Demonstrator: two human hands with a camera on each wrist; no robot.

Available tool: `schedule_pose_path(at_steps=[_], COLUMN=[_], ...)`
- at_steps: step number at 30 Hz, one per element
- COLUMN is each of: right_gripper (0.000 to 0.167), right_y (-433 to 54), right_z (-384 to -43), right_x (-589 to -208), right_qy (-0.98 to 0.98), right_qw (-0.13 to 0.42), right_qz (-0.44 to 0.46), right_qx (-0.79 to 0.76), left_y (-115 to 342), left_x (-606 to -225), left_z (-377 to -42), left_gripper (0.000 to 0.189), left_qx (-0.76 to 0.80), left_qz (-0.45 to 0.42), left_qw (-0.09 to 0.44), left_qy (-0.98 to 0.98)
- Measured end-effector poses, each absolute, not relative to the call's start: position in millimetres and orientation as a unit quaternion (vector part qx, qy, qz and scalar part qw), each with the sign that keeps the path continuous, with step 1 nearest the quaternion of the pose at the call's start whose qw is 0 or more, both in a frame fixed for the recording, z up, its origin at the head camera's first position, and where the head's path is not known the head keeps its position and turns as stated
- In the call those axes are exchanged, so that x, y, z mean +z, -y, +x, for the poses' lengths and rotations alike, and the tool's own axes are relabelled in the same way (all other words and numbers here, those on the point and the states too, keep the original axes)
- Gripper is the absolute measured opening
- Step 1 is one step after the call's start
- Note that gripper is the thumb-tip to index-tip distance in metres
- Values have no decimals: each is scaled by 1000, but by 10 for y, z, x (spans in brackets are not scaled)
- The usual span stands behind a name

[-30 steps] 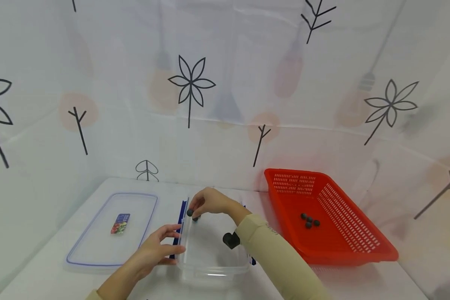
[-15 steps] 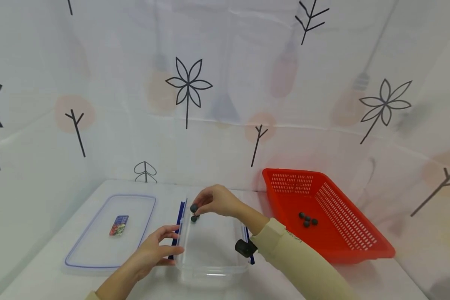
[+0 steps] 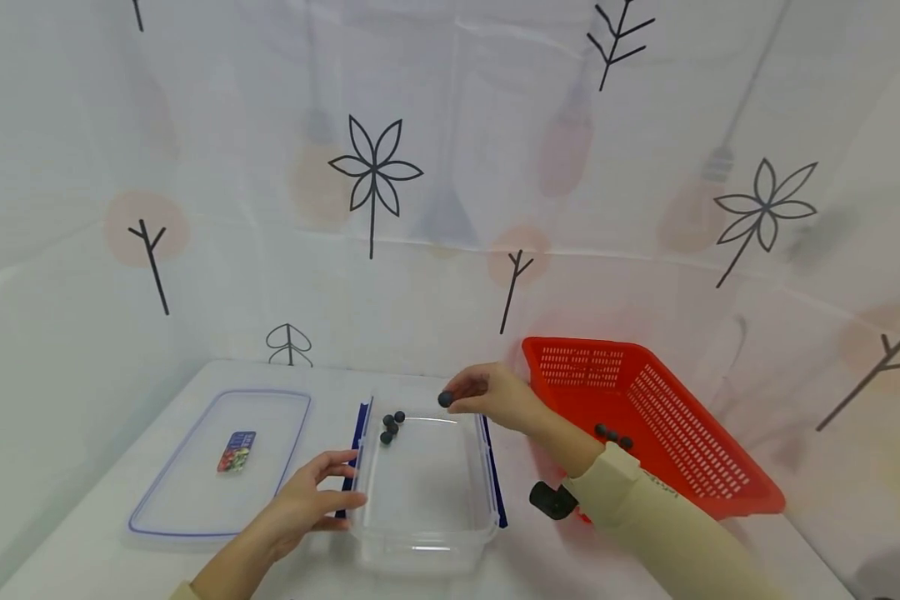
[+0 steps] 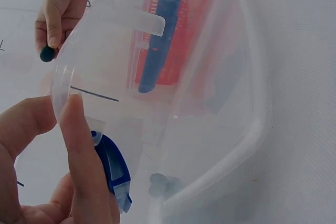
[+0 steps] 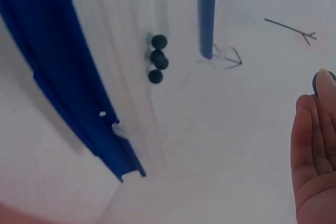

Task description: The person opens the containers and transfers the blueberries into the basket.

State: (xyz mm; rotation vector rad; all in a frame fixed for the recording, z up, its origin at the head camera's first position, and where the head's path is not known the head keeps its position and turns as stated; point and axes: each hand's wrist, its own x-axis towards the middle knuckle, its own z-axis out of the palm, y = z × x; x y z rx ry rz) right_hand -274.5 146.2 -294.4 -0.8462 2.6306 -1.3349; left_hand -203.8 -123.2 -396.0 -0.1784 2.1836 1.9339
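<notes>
My left hand (image 3: 311,496) grips the left rim of a clear plastic box (image 3: 426,542); in the left wrist view its fingertips (image 4: 73,109) lie at the box's edge. My right hand (image 3: 501,398) pinches a small dark ball (image 3: 446,399) between thumb and fingers, above the far right part of the box. The same dark ball shows in the left wrist view, beyond the rim. Several more dark balls (image 3: 386,437) sit clustered at the far left inside the box, seen also in the right wrist view.
A red perforated basket (image 3: 675,454) stands to the right, with several dark balls (image 3: 612,436) partly hidden behind my right forearm. On the left lies a clear lid (image 3: 187,492) with a blue edge and a printed label. Blue clips (image 3: 497,483) hang at the box's sides.
My right hand has risen from the cluster at the box's far left and moved right, carrying one dark ball. My left hand stays at the box rim.
</notes>
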Motion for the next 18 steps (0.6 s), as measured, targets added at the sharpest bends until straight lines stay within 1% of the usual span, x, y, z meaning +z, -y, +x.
schedule_pose_path(at_steps=[7,10,18], right_gripper=[19,20,24], right_y=[-1908,-2100,-2575], right_z=[-2804,-2819,-2826], right_x=[-2926,-2927,-2919], right_qy=[-872,-883,-906], right_qw=[3,-10,-32], right_qz=[-227,-198,-150], right_qx=[-433,-425,-395], left_y=[1241,1245,1247], left_x=[-3974,-3987,-3988], left_z=[-2048,-2049,-2041], left_gripper=[64,64,63], left_qx=[661,662,666], left_qz=[-58,-54,-55], left_qw=[115,108,106], left_qy=[-739,-739,-736])
